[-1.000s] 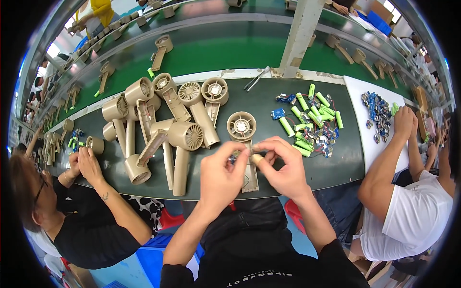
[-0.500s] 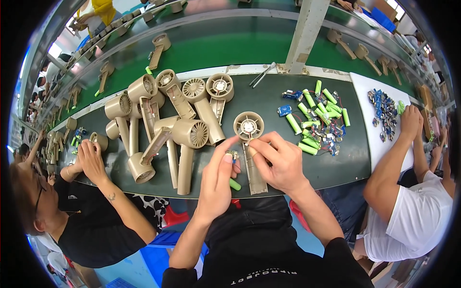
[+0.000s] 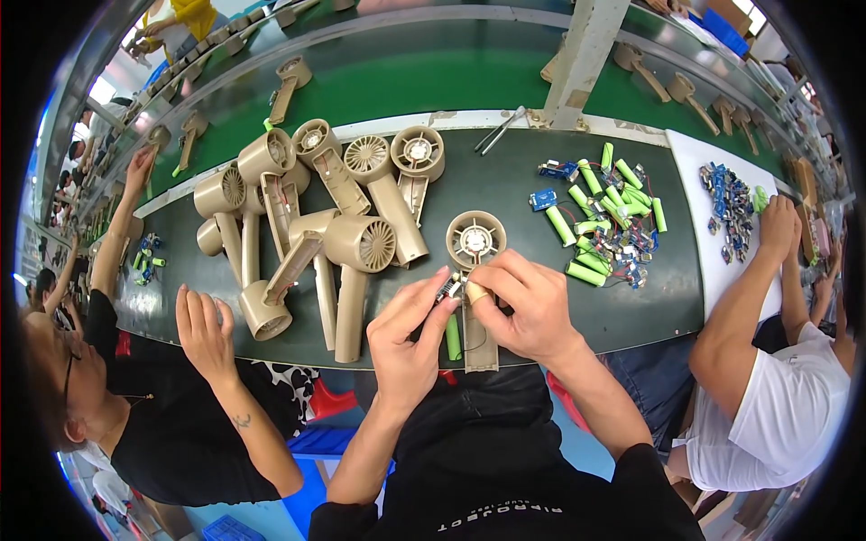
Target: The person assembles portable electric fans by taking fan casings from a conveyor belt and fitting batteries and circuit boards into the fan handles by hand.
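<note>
In front of me lies a beige handheld fan (image 3: 475,236), its round head pointing away and its open handle shell reaching to the table edge. My left hand (image 3: 401,338) pinches a small circuit board (image 3: 446,289) between thumb and fingers, just left of the handle. A green battery cell (image 3: 453,338) is below the board, beside the handle. My right hand (image 3: 528,302) is closed in a pinch over the top of the handle, its fingertips almost meeting the board. What they grip is too small to make out; a tiny pale piece shows between the two hands.
Several beige fan housings (image 3: 361,243) are heaped at left. Green batteries with wired boards (image 3: 604,212) lie at right. Tweezers (image 3: 499,131) rest by the far edge, near a metal post (image 3: 582,68). A green conveyor (image 3: 397,86) runs beyond. Co-workers sit on both sides.
My left hand has raised and turned the board toward my right fingertips. The battery now hangs or lies more upright beside the handle. The left co-worker's one arm has reached out to the conveyor.
</note>
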Available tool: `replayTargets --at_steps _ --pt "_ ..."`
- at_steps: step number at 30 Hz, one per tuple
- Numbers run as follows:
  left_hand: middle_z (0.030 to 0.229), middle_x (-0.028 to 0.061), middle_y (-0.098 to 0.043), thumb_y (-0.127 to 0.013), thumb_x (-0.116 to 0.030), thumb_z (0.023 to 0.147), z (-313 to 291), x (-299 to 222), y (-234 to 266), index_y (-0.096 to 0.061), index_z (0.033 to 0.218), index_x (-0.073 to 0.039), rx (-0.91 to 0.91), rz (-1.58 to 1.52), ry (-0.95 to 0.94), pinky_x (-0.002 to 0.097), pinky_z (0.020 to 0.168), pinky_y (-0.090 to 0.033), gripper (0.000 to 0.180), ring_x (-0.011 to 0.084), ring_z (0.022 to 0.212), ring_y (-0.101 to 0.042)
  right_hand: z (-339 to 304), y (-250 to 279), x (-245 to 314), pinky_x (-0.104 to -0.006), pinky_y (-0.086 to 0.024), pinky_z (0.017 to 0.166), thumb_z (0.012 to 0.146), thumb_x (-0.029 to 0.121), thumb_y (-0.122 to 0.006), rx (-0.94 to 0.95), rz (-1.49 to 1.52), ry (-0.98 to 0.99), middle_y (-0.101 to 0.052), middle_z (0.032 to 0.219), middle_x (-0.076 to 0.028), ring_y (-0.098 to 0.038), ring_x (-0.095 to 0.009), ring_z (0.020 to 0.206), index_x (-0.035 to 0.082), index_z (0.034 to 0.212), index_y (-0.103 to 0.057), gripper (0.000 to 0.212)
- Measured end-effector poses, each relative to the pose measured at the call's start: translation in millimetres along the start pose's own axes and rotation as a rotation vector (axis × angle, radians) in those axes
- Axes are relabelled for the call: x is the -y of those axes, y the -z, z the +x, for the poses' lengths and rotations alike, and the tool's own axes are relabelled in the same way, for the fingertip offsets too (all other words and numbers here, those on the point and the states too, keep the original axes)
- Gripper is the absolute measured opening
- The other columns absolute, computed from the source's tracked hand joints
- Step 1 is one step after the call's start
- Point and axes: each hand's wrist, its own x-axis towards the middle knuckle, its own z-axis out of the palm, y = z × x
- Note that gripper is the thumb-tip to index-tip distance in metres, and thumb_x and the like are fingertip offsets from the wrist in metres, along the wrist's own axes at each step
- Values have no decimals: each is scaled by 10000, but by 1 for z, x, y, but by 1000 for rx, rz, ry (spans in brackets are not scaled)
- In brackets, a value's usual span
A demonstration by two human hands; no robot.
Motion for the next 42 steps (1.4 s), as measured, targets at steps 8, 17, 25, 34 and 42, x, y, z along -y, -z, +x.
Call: replayTargets --at_steps 8,17,25,34,42 --pt "1032 147 -711 -702 89 834 2 6 0 -692 1180 36 15 75 -140 272 821 -510 351 178 895 -654 3 1 -1 -309 -462 500 758 30 -726 -27 60 39 -626 770 -56 -585 -192 539 45 875 -679 127" --pt "993 157 -703 -704 122 802 4 10 -2 -693 1169 41 11 127 -260 291 782 -520 376 214 878 -659 -1 0 1 -307 -485 513 750 4 -737 -70 -69 97 -659 809 -54 -622 -203 576 42 898 -689 160" --pt "969 149 -695 -711 139 771 8 8 3 -697 1145 42 83 160 -349 314 773 -519 386 256 876 -657 -4 1 0 -300 -467 493 736 -19 -727 -77 -82 142 -657 788 -60 -607 -200 552 23 904 -683 179" --pt "983 154 -693 -696 129 790 6 2 5 -698 1144 33 96 193 -351 324 770 -523 368 266 877 -661 -6 0 -2 -292 -472 486 748 -14 -729 -77 -31 137 -664 801 -66 -605 -202 548 22 910 -680 173" --pt "987 192 -613 -665 -22 878 -16 -15 -12 -392 1447 -8 148 278 42 361 699 -506 631 257 759 -624 -17 13 -3 -202 -427 483 808 -80 -704 -143 218 -188 -625 845 -56 -542 -52 563 -3 1143 -665 346"
